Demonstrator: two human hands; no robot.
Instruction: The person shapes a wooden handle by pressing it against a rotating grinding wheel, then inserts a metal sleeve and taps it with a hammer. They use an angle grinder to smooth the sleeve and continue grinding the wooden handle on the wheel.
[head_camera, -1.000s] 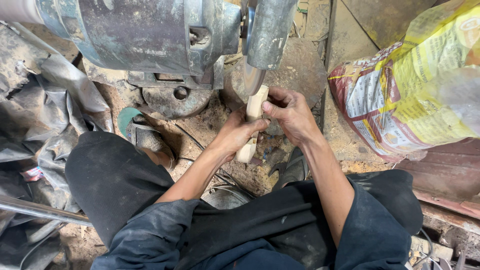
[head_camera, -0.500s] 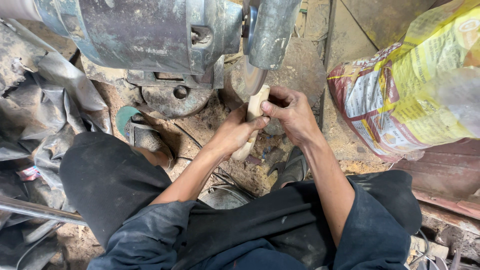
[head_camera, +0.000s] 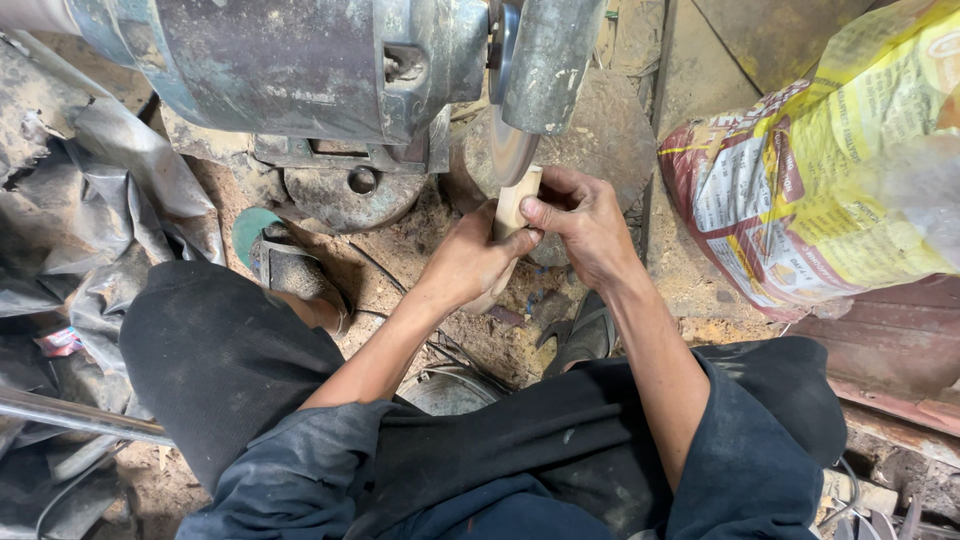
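A pale wooden stick (head_camera: 516, 200) is gripped by both hands, its top end pressed against the grinding wheel (head_camera: 510, 148) of a worn bench grinder (head_camera: 300, 70). My left hand (head_camera: 470, 262) wraps the stick's lower part from the left. From the right, my right hand (head_camera: 580, 222) pinches the upper part, thumb across the wood. The stick's lower end is hidden behind my left hand. A metal guard (head_camera: 548, 55) covers the upper half of the wheel.
A printed yellow and red sack (head_camera: 820, 190) bulges at the right. Crumpled grey plastic sheeting (head_camera: 110, 200) lies at the left, with a metal bar (head_camera: 70, 415) below it. My sandalled feet (head_camera: 295, 275) rest on dirt and sawdust. A round metal base (head_camera: 345, 195) sits under the grinder.
Both hands have lifted the stick slightly, bringing its top end closer against the wheel. The grip is the same.
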